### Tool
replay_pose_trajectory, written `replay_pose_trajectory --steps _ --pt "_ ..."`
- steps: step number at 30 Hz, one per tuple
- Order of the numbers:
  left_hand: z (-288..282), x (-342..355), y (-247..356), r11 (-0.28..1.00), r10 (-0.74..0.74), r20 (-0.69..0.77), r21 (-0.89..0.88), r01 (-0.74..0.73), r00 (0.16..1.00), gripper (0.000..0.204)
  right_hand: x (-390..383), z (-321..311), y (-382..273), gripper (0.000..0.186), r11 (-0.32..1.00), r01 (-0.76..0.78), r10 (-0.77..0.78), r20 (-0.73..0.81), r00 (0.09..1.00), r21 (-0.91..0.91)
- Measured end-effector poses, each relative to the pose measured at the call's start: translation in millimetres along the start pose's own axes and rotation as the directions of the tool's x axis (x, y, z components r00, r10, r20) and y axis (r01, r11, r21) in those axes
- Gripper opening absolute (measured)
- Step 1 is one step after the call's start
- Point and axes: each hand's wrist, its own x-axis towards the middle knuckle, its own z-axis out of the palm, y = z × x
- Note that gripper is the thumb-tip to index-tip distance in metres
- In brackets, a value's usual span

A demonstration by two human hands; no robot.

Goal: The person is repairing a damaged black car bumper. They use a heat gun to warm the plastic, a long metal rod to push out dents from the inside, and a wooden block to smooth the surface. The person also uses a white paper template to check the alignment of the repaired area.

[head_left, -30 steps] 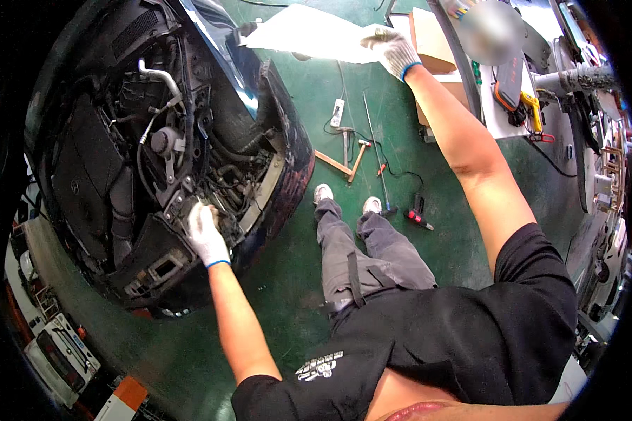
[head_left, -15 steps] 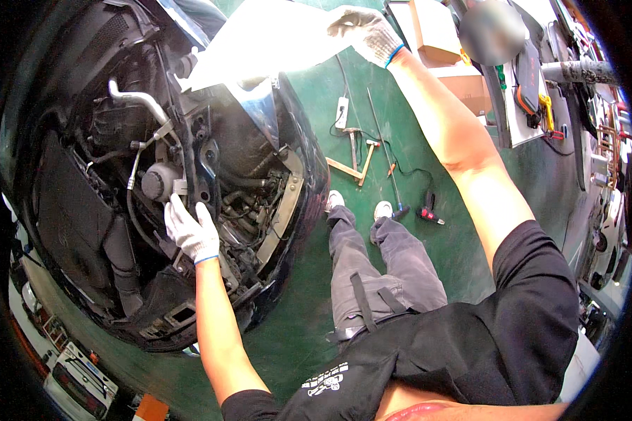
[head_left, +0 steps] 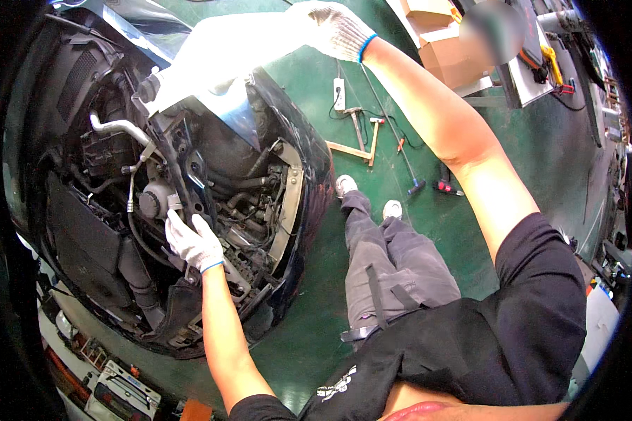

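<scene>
My left hand, in a white knit glove, lies over the engine bay beside a round-capped reservoir. Its fingers are stretched out, with the thumb apart, near the dark metal rail; whether they touch it I cannot tell. Raised at the top, my right hand, gloved too, has its fingers curled at the right edge of a large bright panel. Glare washes the panel out to white, apart from a blue pointed lower part. It spans the upper side of the car's exposed front corner.
On the green floor lie hammers, a long thin rod, a power strip and a red-black power tool. Cardboard boxes stand at the upper right, near a table bearing tools.
My right hand and the bright panel have shifted left relative to the car. My left hand stays by the reservoir. The whole view has turned slightly.
</scene>
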Motion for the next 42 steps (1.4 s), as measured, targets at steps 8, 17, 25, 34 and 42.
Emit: replay_pose_trajectory --steps 8,17,25,34,42 --pt "2 -2 -2 0.997 0.004 0.026 0.083 -0.006 1.0 0.059 12 -3 -13 0.017 0.999 -0.003 0.001 0.072 0.997 0.039" --pt "5 -2 -6 0.997 0.021 0.014 0.077 -0.022 1.0 0.064 -1 -5 -34 0.028 0.978 0.036 -0.035 -0.012 0.999 0.203" --pt "2 -8 -12 0.997 0.017 -0.011 0.071 -0.016 1.0 0.063 -31 3 -46 0.036 0.982 0.022 -0.095 -0.393 0.915 -0.187" --pt "10 -4 -5 0.997 0.047 0.005 0.062 -0.047 0.999 0.058 -383 120 28 0.046 0.728 -0.621 0.655 0.028 0.755 -0.29" --pt "16 -4 -7 0.994 0.05 0.018 0.094 -0.051 0.999 0.052 -668 106 -5 0.038 0.222 -0.903 0.972 0.15 0.178 -0.368"
